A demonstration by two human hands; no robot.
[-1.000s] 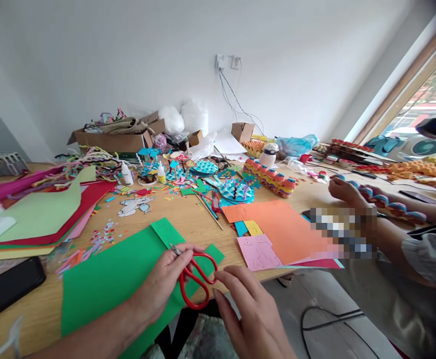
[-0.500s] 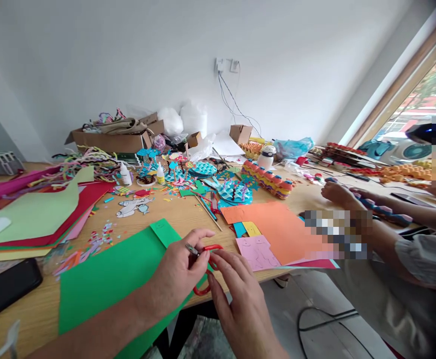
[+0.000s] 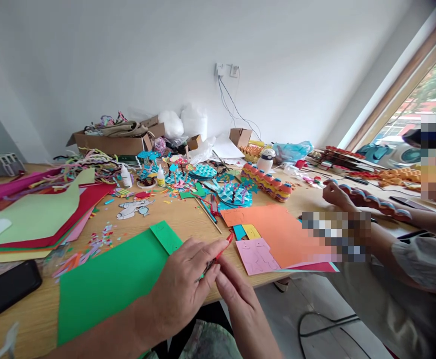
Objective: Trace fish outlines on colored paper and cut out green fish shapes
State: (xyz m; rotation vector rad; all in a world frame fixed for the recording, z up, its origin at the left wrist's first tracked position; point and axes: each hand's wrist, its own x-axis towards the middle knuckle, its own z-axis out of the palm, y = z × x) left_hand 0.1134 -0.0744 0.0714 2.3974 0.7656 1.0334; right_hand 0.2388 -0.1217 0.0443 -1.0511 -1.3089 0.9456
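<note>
Red-handled scissors (image 3: 218,253) are between my two hands at the table's front edge, mostly covered by fingers. My left hand (image 3: 190,276) is closed on them from the left, its index finger lying along a red handle. My right hand (image 3: 240,294) touches them from the right, fingers pressed together. Under my left forearm lies a large green sheet (image 3: 109,279), with a smaller green piece (image 3: 165,237) bearing pencil lines on its top corner. Right of my hands, a pink paper with drawn outlines (image 3: 257,255) overlaps an orange sheet (image 3: 289,232).
A black phone (image 3: 8,291) and stacked coloured sheets (image 3: 64,214) lie at the left. Glue bottles (image 3: 125,176), paper scraps and blue crafts (image 3: 235,193) fill the middle. At the right, another person's hands hold a painted egg-carton strip (image 3: 371,199).
The scissors have turned between my hands, their red loops now largely covered. My right hand has closed in toward my left. The other person's egg-carton strip has tilted.
</note>
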